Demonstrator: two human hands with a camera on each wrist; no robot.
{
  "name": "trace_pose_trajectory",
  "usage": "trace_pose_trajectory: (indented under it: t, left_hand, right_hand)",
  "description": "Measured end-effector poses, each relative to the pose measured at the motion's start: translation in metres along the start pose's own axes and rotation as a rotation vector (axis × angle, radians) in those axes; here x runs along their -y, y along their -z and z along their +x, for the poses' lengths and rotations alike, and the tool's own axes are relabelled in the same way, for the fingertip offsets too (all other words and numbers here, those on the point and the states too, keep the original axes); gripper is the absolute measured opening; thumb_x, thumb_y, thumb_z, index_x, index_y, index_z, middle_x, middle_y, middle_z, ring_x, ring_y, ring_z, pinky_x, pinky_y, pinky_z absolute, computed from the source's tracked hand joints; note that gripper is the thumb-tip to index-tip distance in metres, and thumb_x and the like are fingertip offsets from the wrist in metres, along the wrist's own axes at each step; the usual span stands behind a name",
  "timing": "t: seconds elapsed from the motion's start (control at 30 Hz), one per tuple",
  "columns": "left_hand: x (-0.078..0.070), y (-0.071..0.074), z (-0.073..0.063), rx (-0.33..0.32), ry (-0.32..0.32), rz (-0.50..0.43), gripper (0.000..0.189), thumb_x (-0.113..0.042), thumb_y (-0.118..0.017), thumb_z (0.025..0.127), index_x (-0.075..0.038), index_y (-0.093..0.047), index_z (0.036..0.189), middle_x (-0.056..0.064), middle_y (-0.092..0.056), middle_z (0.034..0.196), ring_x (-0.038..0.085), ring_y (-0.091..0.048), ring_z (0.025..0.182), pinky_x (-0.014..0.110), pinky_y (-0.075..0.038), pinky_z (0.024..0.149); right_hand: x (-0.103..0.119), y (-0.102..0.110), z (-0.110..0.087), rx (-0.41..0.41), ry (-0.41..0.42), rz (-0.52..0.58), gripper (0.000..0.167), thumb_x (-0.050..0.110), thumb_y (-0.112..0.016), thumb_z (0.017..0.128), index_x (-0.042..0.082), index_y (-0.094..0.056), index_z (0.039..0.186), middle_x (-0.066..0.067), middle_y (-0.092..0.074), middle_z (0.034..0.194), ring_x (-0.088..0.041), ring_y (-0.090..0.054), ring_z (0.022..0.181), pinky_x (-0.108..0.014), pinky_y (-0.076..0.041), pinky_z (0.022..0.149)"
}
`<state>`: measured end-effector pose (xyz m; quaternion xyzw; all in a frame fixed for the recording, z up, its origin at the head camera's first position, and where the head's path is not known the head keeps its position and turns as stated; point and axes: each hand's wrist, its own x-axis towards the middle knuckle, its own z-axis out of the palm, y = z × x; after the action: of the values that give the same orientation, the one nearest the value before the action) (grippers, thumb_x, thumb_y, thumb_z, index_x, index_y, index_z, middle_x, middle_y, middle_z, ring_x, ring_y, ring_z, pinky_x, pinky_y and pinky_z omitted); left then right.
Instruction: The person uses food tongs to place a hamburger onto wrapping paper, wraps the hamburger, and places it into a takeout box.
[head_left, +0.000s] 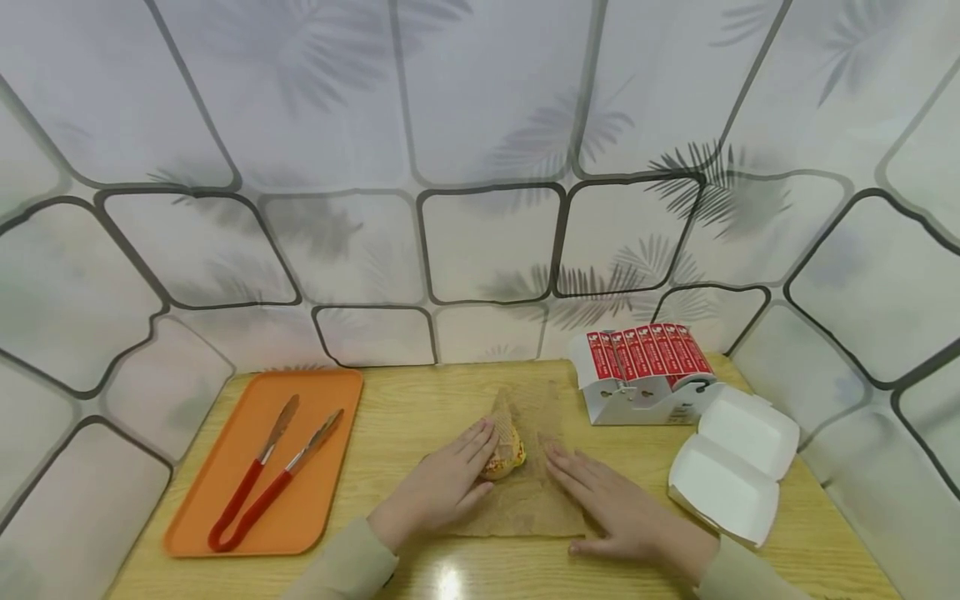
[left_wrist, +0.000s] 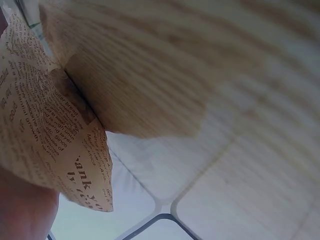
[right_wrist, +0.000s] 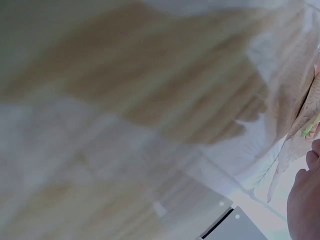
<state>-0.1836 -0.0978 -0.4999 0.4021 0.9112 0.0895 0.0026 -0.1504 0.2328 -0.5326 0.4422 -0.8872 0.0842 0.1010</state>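
A burger (head_left: 512, 457) with yellow and green filling at its edge lies on brown printed wrapping paper (head_left: 525, 510) in the middle of the table. A paper flap is folded over its left and upper part, hiding much of it. My left hand (head_left: 442, 479) lies on that flap with straight fingers, against the burger's left side. To the burger's right, my right hand (head_left: 618, 504) rests its extended fingers on the paper's right side. The left wrist view shows the printed paper (left_wrist: 45, 120) raised beside my hand.
On the left, an orange tray (head_left: 300, 517) bears red-handled tongs (head_left: 255, 492). At the back right stands a white box (head_left: 637, 402) of red-and-white packets (head_left: 652, 354). An opened white clamshell container (head_left: 727, 483) sits right of my right hand. Patterned walls border the table.
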Motion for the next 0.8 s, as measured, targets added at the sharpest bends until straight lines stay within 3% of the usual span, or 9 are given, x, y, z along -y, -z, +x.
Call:
trace_pose_trajectory:
  t: [0.2,0.4,0.53,0.63,0.73,0.8]
  left_hand:
    - [0.000,0.000,0.000,-0.005,0.000,0.000,0.069,-0.039,-0.046,0.112,0.001,-0.028,0.166,0.018,-0.023,0.175,0.031,-0.024,0.164,0.042,-0.028,0.134]
    - [-0.001,0.000,-0.001,-0.008,-0.006,0.004,0.069,-0.038,-0.047,0.112,0.001,-0.029,0.166,0.019,-0.024,0.175,0.032,-0.024,0.164,0.042,-0.028,0.135]
    - [-0.001,0.001,-0.001,-0.021,-0.021,0.012,0.069,-0.038,-0.048,0.111,0.003,-0.031,0.164,0.021,-0.027,0.174,0.034,-0.027,0.163,0.044,-0.030,0.134]
    - [-0.001,0.001,-0.001,-0.024,-0.028,0.015,0.069,-0.039,-0.048,0.112,0.004,-0.032,0.164,0.022,-0.027,0.173,0.035,-0.028,0.163,0.044,-0.031,0.133]
    - [-0.001,0.002,-0.001,-0.014,-0.025,0.005,0.070,-0.041,-0.046,0.112,0.003,-0.030,0.165,0.021,-0.025,0.174,0.034,-0.026,0.163,0.044,-0.030,0.134]
    - [-0.001,0.002,-0.001,-0.010,-0.026,-0.010,0.072,-0.042,-0.046,0.112,0.003,-0.029,0.165,0.020,-0.024,0.174,0.034,-0.025,0.164,0.043,-0.029,0.134]
  right_hand:
    - [-0.002,0.001,-0.006,-0.017,0.064,-0.031,0.099,0.070,-0.065,0.095,0.002,-0.040,0.162,-0.016,-0.042,0.169,-0.035,-0.049,0.150,-0.018,0.003,0.136]
    - [-0.005,0.004,-0.001,-0.099,0.160,-0.039,0.070,0.045,-0.073,0.098,0.003,-0.056,0.152,-0.012,-0.059,0.157,-0.029,-0.060,0.140,-0.022,-0.007,0.137]
    - [-0.007,0.007,0.004,-0.224,0.214,0.010,0.040,0.033,-0.063,0.107,0.007,-0.071,0.136,-0.008,-0.071,0.142,-0.024,-0.070,0.128,-0.025,-0.031,0.131]
    - [-0.008,0.008,0.008,-0.326,0.219,0.069,0.037,0.032,-0.050,0.114,0.010,-0.079,0.122,-0.005,-0.078,0.129,-0.019,-0.076,0.116,-0.026,-0.051,0.116]
    - [-0.010,0.007,0.012,-0.393,0.199,0.125,0.042,0.032,-0.045,0.115,0.013,-0.082,0.113,-0.002,-0.081,0.120,-0.016,-0.078,0.107,-0.024,-0.058,0.106]
    - [-0.011,0.007,0.015,-0.414,0.178,0.172,0.037,0.030,-0.050,0.114,0.014,-0.082,0.111,-0.002,-0.082,0.117,-0.016,-0.079,0.104,-0.020,-0.056,0.107]
